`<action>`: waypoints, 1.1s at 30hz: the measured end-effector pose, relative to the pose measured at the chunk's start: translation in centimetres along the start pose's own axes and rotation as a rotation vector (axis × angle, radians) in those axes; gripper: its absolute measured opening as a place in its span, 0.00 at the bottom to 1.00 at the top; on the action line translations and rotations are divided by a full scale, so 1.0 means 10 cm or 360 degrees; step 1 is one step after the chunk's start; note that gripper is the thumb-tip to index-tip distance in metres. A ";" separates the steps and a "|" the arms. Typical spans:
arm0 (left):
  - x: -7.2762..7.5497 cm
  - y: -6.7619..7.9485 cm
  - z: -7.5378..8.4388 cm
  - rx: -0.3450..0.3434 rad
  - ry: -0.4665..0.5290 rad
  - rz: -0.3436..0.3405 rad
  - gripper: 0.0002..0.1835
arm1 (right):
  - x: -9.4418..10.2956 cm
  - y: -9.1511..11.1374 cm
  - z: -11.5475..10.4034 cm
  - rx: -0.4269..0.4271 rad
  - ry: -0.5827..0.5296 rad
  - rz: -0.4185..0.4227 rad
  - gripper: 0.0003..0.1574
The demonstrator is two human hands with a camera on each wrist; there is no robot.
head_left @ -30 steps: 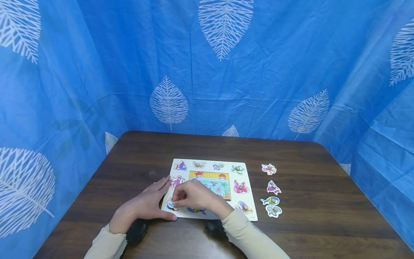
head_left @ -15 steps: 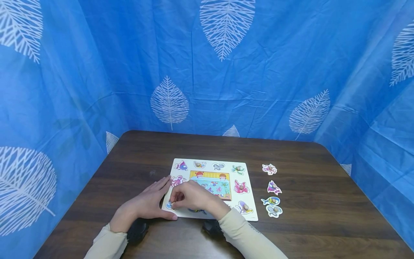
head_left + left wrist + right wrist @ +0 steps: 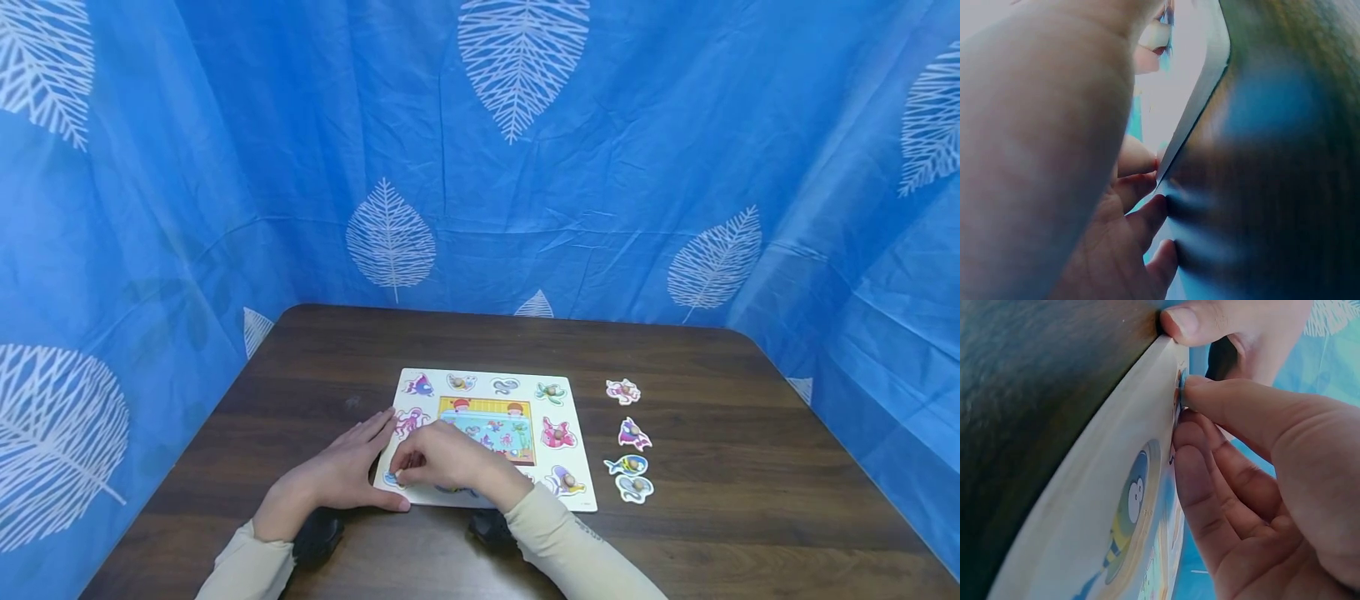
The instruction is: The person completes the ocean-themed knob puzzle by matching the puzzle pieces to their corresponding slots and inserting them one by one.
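A white wooden knob puzzle board [image 3: 482,385] lies on the table, with sea animals round a central picture. My left hand [image 3: 345,471] rests at its front left corner, fingers stretched along the left edge and thumb at the front edge. Over that corner my right hand [image 3: 450,457] pinches a small puzzle piece [image 3: 1180,389] between thumb and fingers, at the corner slot. The fingers mostly cover this piece; a bit of blue shows. In the right wrist view, a blue and yellow fish picture [image 3: 1127,512] appears on the board close to my fingers.
Right of the board lie several loose knobbed pieces: a pink one [image 3: 623,392], a purple-pink fish [image 3: 634,433], a blue and yellow fish [image 3: 626,466] and a grey one [image 3: 634,488]. A blue leaf-patterned curtain [image 3: 600,250] hangs behind the dark wooden table [image 3: 712,417].
My right hand has shifted slightly left and turned at the corner slot, covering more of the piece. The left hand and the loose pieces have stayed put.
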State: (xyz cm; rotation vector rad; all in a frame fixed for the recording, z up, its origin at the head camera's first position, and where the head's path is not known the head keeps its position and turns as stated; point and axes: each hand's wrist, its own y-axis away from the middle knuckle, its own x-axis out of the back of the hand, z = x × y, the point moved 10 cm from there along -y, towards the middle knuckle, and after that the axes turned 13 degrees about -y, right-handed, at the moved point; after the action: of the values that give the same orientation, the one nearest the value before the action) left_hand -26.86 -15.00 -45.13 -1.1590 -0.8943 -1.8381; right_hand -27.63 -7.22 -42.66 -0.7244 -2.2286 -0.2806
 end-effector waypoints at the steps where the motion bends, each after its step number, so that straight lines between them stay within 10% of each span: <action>1: 0.00 0.00 0.00 -0.0002 -0.0001 0.0002 0.67 | 0.00 0.00 0.00 0.0011 0.0021 -0.0002 0.05; 16: -0.04 0.00 -0.01 0.0022 0.0015 -0.0006 0.67 | 0.01 0.04 -0.01 0.0028 0.0004 -0.0025 0.07; 33: -0.03 -0.02 0.00 0.0022 -0.0046 0.0031 0.68 | 0.52 0.23 -0.03 0.0021 -0.0147 0.0131 0.14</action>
State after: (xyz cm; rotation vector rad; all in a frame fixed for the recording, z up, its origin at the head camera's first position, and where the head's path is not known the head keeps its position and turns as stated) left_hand -26.96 -14.77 -45.48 -1.1847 -0.9076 -1.8013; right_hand -28.91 -3.33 -38.72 -0.8353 -2.2785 -0.1951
